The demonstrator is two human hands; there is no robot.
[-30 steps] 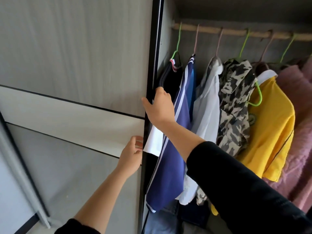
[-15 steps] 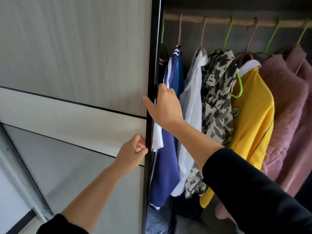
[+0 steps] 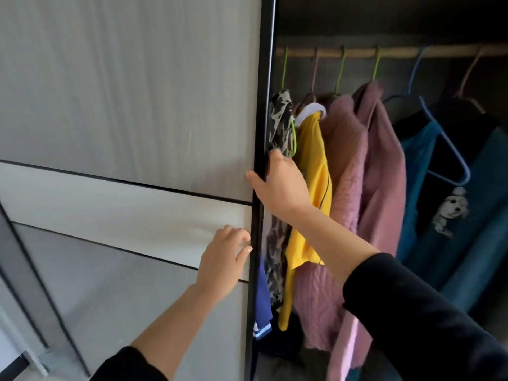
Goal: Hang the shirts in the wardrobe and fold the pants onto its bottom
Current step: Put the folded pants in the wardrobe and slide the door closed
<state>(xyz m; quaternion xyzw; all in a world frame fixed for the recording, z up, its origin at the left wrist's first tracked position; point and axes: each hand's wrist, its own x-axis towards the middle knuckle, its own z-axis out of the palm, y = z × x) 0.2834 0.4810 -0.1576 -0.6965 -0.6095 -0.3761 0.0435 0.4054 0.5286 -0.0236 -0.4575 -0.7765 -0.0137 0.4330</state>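
The grey sliding wardrobe door (image 3: pixel 132 111) fills the left half of the view. My right hand (image 3: pixel 280 185) grips its black edge, fingers behind the frame and thumb on the front. My left hand (image 3: pixel 222 259) presses flat on the door's face near the edge, fingers spread. Beside the edge hang a camouflage shirt (image 3: pixel 280 125), a yellow shirt (image 3: pixel 313 171) and the bottom of a navy shirt (image 3: pixel 262 301). All hang on hangers from the wooden rail (image 3: pixel 398 52).
Further right on the rail hang two pink fluffy garments (image 3: pixel 365 188) and a teal garment (image 3: pixel 428 174) with a white dog print. An empty blue hanger (image 3: pixel 450 152) dangles by it. Dark folded clothes (image 3: pixel 277 342) lie on the wardrobe bottom.
The door has slid right under both hands, covering the navy and white shirts. The camouflage shirt is now at the door's edge, and garments further right have come into view.
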